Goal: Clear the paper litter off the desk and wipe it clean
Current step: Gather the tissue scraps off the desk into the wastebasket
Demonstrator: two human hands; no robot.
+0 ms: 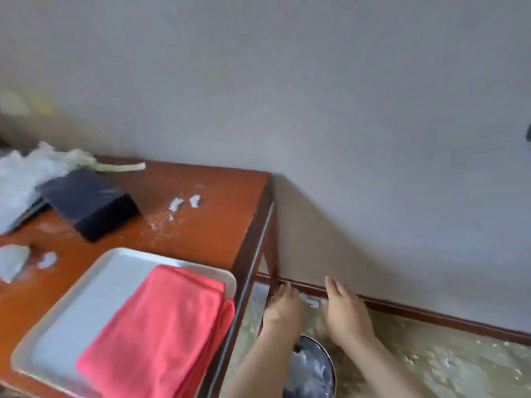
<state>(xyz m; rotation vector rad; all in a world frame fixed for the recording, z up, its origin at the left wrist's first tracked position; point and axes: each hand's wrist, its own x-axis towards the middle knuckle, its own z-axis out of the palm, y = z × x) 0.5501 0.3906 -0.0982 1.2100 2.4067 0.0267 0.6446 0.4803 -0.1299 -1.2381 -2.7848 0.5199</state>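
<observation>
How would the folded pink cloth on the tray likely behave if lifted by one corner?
The pink cloth is probably floppy: its soft folded layers would likely fall open and drape. It looks light for its size. Its napped surface suggests it would not slip, though the tray might shift.

The right end of the desk top is open between the dark box and the wall, carrying only small paper scraps. The tray with folded red cloth fills the near corner. Beside the desk, both hands occupy the floor gap at the skirting board, above a round bin.
</observation>
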